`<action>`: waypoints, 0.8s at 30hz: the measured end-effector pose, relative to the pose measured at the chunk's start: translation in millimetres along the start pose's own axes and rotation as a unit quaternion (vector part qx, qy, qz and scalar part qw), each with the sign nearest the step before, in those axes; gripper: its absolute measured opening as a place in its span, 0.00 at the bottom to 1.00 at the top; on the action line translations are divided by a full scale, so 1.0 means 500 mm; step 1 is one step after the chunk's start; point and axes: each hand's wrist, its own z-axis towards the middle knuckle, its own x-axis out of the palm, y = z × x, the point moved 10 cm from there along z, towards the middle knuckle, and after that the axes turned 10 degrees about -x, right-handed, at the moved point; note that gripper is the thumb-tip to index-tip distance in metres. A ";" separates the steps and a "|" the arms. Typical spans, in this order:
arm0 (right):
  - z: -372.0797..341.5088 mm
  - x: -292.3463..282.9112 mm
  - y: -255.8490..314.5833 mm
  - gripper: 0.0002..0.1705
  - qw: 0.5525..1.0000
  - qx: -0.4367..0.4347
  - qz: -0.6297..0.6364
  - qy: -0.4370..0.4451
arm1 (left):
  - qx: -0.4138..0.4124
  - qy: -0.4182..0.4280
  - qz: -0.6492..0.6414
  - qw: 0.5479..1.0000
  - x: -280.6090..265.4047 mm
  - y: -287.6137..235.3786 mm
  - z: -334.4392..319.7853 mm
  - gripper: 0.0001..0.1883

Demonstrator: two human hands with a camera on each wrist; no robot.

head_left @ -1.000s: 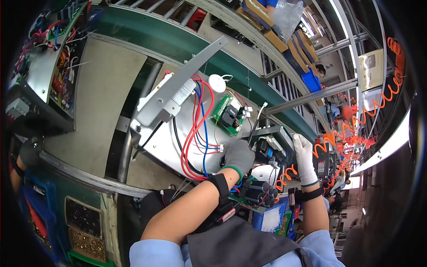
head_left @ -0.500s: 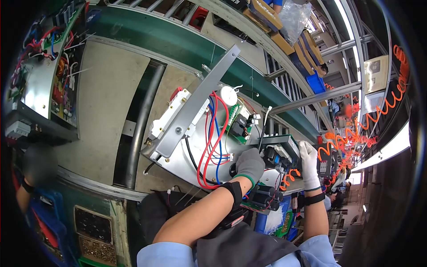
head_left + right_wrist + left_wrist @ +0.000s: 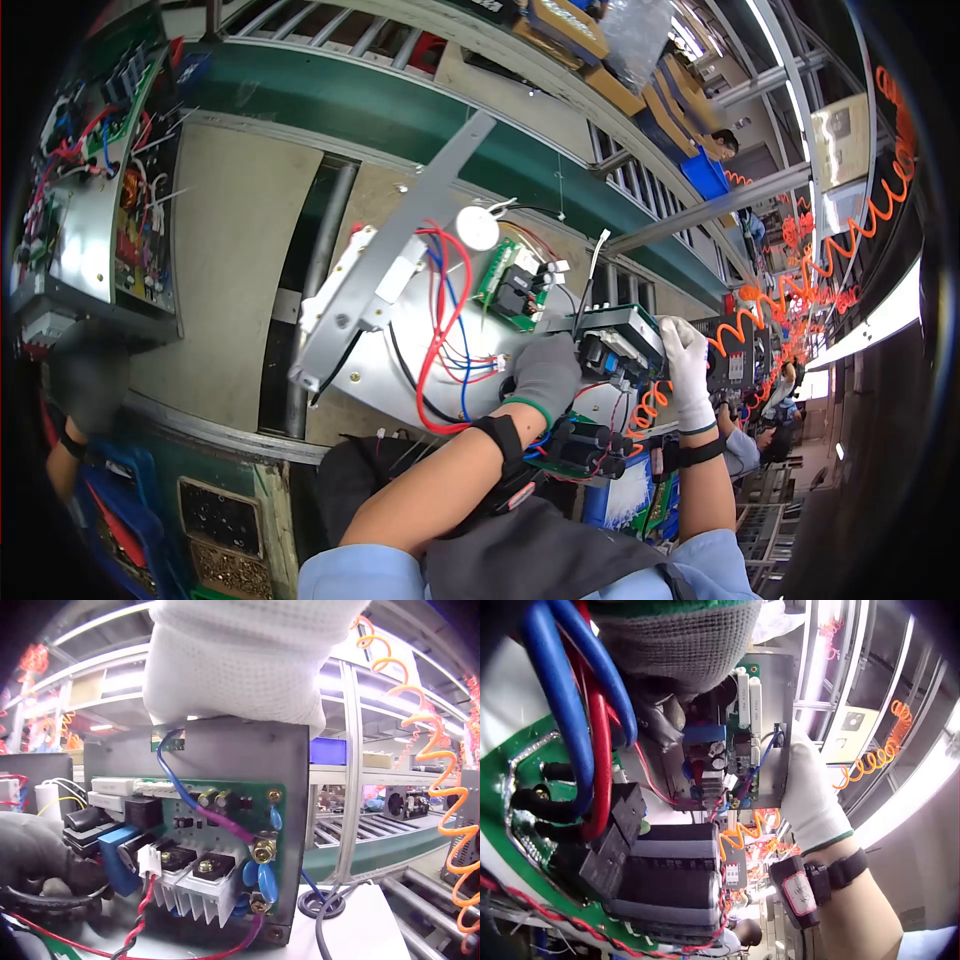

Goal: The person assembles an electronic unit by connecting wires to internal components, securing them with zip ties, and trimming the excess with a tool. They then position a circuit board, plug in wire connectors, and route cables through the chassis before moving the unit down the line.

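Note:
My right hand (image 3: 687, 365), in a white glove, grips the edge of an upright metal plate (image 3: 291, 787) that carries a green circuit board (image 3: 225, 806) with white heat-sink fins. My left hand (image 3: 545, 375), in a grey glove, is low beside that board, over the metal base (image 3: 375, 365) of an open electrical unit. Its fingers (image 3: 56, 889) are bent near a black wire; I cannot tell whether they hold anything. Close below it in the left wrist view are black cylinders (image 3: 667, 889) and thick blue wires (image 3: 566, 705). Behind stand a white cylinder (image 3: 477, 229) and another green board (image 3: 510, 285).
A grey metal bar (image 3: 400, 240) rises over the unit's left end. Another wired unit (image 3: 70, 230) stands at far left, above a blurred dark-gloved hand (image 3: 90, 365). An orange coiled hose (image 3: 790, 325) hangs at right. A screw tray (image 3: 225, 570) lies at lower left.
The head view swings one way and then back, shifting the whole scene. Both hands keep about the same places on the unit.

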 end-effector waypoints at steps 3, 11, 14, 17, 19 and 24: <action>0.002 0.003 0.012 0.14 1.000 -0.015 0.002 0.003 | 0.035 -0.041 0.024 0.998 -0.021 -0.009 0.003 0.10; 0.002 0.002 0.012 0.15 0.999 -0.026 -0.016 0.012 | 0.126 -0.090 -0.060 0.986 -0.056 -0.016 -0.001 0.12; -0.003 -0.013 0.001 0.13 0.991 -0.024 0.126 -0.045 | 0.113 -0.088 -0.199 0.969 -0.087 0.009 -0.013 0.12; -0.045 -0.086 0.076 0.13 0.973 -0.172 0.033 -0.153 | 0.128 -0.047 -0.348 0.927 -0.168 -0.058 -0.102 0.13; -0.083 -0.069 0.120 0.14 0.978 -0.166 0.079 -0.098 | 0.207 -0.012 -0.332 0.920 -0.187 -0.130 -0.146 0.15; -0.119 -0.071 0.254 0.21 0.952 -0.221 0.210 -0.013 | 0.341 -0.055 -0.148 0.927 -0.147 -0.246 -0.213 0.15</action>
